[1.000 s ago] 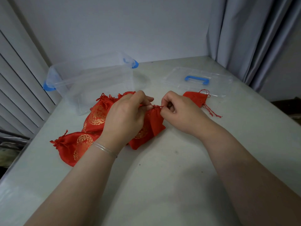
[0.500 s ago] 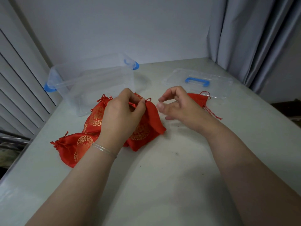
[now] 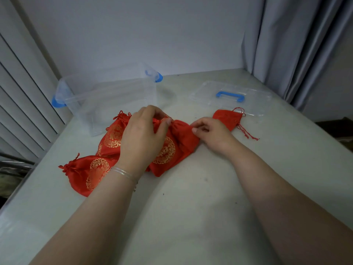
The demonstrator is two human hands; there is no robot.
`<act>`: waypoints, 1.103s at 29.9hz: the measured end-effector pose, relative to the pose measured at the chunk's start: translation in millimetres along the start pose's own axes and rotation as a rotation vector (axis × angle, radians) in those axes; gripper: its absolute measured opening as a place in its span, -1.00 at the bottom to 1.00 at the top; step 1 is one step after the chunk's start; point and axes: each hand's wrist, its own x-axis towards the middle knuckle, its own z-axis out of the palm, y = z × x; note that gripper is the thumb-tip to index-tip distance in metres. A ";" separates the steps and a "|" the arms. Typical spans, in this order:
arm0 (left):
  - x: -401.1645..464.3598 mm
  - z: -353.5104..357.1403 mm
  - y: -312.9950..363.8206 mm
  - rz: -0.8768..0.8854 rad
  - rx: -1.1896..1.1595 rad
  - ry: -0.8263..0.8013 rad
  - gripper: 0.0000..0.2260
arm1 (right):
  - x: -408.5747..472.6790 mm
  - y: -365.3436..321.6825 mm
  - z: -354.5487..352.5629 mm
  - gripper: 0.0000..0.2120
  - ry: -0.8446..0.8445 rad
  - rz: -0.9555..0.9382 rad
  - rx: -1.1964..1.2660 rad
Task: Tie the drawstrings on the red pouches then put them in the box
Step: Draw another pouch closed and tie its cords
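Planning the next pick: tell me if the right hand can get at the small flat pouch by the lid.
Probably yes. The small flat pouch lies in the open just beyond the right hand, with nothing between them, though that hand's fingers now pinch the pouch being tied.

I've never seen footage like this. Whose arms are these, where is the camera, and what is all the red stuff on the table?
There is no machine here: these are a person's own two arms, filmed by one wide-angle camera worn on the head, looking forward and down. That is why the arms seem to grow out of the bottom edge.

On the pale table lie several red pouches with gold round patterns. The left hand pinches the gathered neck of the middle pouch, and the right hand grips the same pouch at its right edge.

Two more patterned pouches lie at the left, and a small plain red pouch with loose strings lies at the right. Behind stand a clear plastic box with blue latches, holding no pouches, and its lid with a blue handle.
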 end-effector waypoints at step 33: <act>2.9 -8.4 14.4 -0.300 -0.796 -0.242 -0.83 | -48.3 -60.2 10.7 -0.55 0.189 -0.462 -0.091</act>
